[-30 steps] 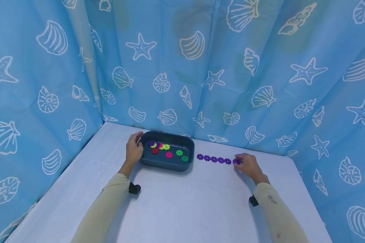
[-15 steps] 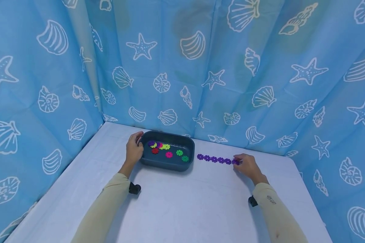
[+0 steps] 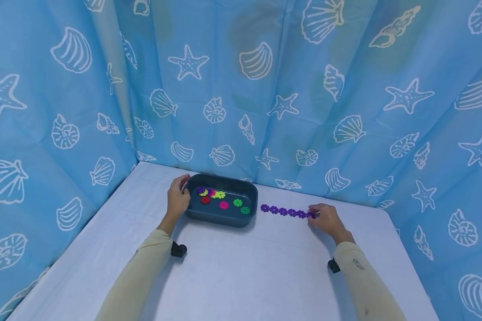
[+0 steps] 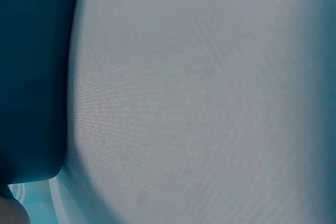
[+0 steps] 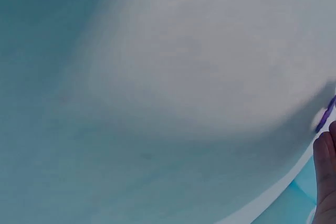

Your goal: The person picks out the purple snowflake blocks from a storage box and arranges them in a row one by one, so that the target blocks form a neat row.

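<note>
The person's right hand pinches a purple disc at the right end of a row of purple discs, which lies on the white table beside the tray. The held disc looks to be against its neighbour; whether their notched edges interlock cannot be told. To do this well, the fingers should keep the disc flat, in line with the row, and press lightly so the others do not skew.

The left hand grips the left end of the dark tray, which likely steadies it. Red, pink, yellow, green and purple discs lie inside. The tray sits just left of the row, leaving little room there, and the right fingertips partly cover the held disc. A shell-patterned curtain hangs behind.
</note>
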